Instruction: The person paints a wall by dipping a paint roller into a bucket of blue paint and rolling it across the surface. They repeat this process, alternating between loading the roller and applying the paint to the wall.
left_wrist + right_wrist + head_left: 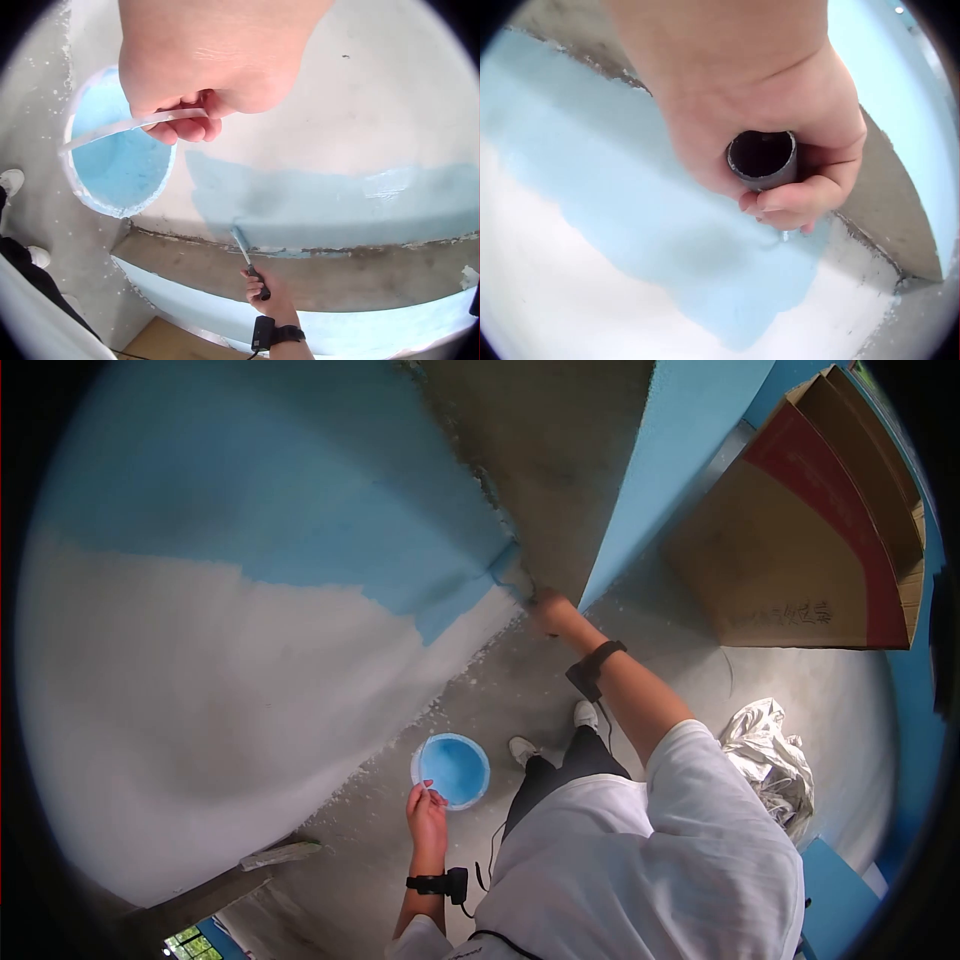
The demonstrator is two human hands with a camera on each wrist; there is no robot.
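My right hand (553,613) grips a paint roller by its dark tubular handle (762,182), whose open end faces the right wrist camera. The small roller head (238,237) is against the blue-painted part of the wall (330,510), beside the bare grey strip along the corner. With curled fingers, my left hand (427,820) holds the thin white bail handle (135,124) of a round bucket (487,768). Light blue paint (455,772) coats the inside of the bucket, which hangs low beside the wall. Below the blue, the wall's white part (220,690) has a stepped upper edge.
A large cardboard box (800,550) leans at the right by a blue wall. Crumpled white sheeting (765,750) lies on the grey floor (690,670) behind the person. A wooden plank (280,854) is at lower left. White paint specks dot the floor along the wall's foot.
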